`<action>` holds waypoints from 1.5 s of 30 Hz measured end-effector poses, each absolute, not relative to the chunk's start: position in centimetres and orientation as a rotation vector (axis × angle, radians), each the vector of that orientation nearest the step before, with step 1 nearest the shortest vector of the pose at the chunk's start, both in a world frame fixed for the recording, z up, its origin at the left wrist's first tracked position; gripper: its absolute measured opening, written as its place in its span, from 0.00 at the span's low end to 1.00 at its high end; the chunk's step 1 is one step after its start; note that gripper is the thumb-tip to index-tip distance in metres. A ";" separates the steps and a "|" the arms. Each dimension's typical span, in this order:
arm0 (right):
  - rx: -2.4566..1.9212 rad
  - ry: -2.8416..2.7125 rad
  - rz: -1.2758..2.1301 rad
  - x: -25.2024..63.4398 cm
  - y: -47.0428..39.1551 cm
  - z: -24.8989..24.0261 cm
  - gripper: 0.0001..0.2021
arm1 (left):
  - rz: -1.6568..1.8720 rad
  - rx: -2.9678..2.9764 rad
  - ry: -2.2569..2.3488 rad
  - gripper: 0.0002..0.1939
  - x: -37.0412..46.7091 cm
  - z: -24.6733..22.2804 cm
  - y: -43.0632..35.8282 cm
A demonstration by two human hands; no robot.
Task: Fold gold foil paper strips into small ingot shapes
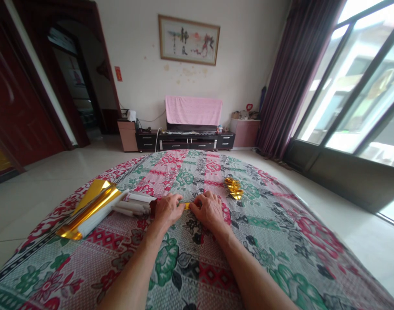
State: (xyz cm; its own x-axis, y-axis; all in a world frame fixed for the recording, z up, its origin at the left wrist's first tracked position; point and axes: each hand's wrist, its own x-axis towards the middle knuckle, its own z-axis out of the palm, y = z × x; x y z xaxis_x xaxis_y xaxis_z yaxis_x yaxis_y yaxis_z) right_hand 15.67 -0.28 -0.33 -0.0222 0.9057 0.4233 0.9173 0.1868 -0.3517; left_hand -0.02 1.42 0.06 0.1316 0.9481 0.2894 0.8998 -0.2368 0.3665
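Observation:
My left hand (166,211) and my right hand (211,212) are close together at the middle of the patterned cloth (261,258). Between them a small strip of gold foil paper (187,206) shows, its ends hidden under the fingers of both hands, which pinch it. Just right of my right hand lies a small pile of folded gold foil pieces (234,188). To the left of my left hand are several white rolls (137,202), with a dark red thing (153,208) partly hidden behind that hand. Farther left rests a curled stack of gold foil sheets (96,204).
The cloth covers a rounded table whose edge curves away at the back. Beyond it stand a low black TV cabinet (187,141) and a TV under a pink cloth (193,110). Purple curtains (280,77) and windows are at right, a dark red door (22,94) at left.

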 end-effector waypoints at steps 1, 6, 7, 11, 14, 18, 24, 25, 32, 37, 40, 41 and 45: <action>-1.705 -1.911 -0.027 15.7 -0.3 -0.3 0.11 | 0.717 2.304 1.864 0.13 0.0 0.1 1.3; -1.700 -1.928 -0.010 15.8 -0.4 -0.1 0.11 | 0.730 2.354 1.785 0.11 -0.4 0.0 1.2; -1.699 -1.929 -0.007 15.8 -0.4 -0.1 0.11 | 0.722 2.358 1.759 0.10 -0.5 -0.1 1.3; -1.699 -1.917 -0.005 15.8 -0.4 -0.2 0.10 | 0.685 2.366 1.699 0.12 -0.8 -0.2 1.5; -1.686 -1.913 -0.007 15.7 -0.3 -0.2 0.10 | 0.687 2.335 1.774 0.13 -0.5 -0.1 1.3; -1.690 -1.907 -0.006 15.7 -0.3 -0.2 0.10 | 0.702 2.329 1.878 0.13 0.2 0.2 0.9; -1.693 -1.912 -0.007 15.6 -0.5 0.0 0.10 | 0.766 2.333 1.897 0.11 0.4 0.1 0.6; -1.690 -1.912 -0.005 15.6 -0.4 -0.1 0.10 | 0.758 2.324 1.890 0.10 0.3 0.0 0.7; -1.676 -1.911 -0.033 15.9 -0.2 -0.5 0.11 | 0.735 2.246 1.724 0.12 -0.6 -0.6 1.8; -1.624 -1.929 -0.041 15.9 -0.3 -0.5 0.10 | 0.774 2.246 1.724 0.13 -0.7 -0.6 1.7; -1.587 -1.930 -0.050 15.9 -0.4 -0.5 0.07 | 0.797 2.237 1.721 0.13 -0.6 -0.4 1.6; -1.572 -1.927 -0.051 15.9 -0.4 -0.6 0.06 | 0.804 2.234 1.718 0.13 -0.6 -0.3 1.6; -1.501 -1.942 -0.036 16.0 -0.4 -0.7 0.02 | 0.822 2.223 1.716 0.11 -0.5 -0.2 1.5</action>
State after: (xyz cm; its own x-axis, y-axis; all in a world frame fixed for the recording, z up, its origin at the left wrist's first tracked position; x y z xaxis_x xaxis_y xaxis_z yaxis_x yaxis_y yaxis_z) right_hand 15.98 -0.36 -0.73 -0.1101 0.8486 0.5174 0.8670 0.3365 -0.3675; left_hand -0.49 1.49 -0.19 0.1639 0.9410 0.2960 0.8207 -0.2966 0.4883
